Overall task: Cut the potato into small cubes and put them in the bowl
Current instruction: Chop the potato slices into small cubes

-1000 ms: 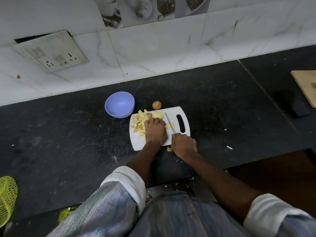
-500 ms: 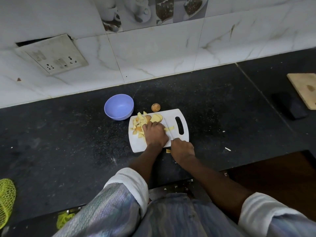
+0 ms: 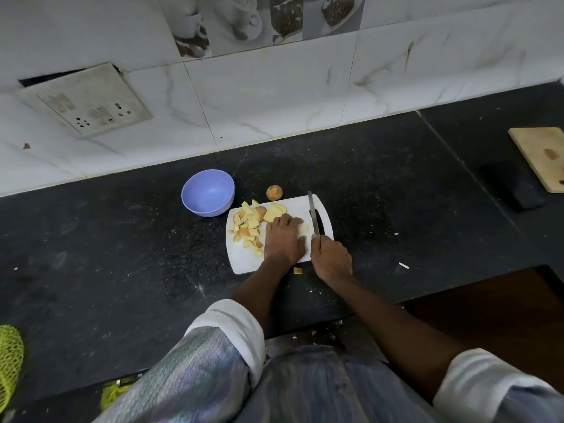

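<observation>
Potato pieces [image 3: 247, 225] sit heaped on the left half of your white cutting board [image 3: 305, 203], with pale slices [image 3: 275, 211] just above your knuckles. Your left hand [image 3: 283, 239] lies over the board's middle, fingers pressed together and curled down onto a slice [image 3: 302, 229] peeking out at its right. Your right hand [image 3: 330, 257] wraps tight around the knife [image 3: 313, 212] handle, blade pointing away across the board's right side beside the handle slot. The lilac bowl [image 3: 208, 192] stands just beyond the board's left corner. A round potato end [image 3: 274, 192] rests on the black counter [image 3: 122, 239], and one cube [image 3: 298, 270] lies off the board's near edge.
</observation>
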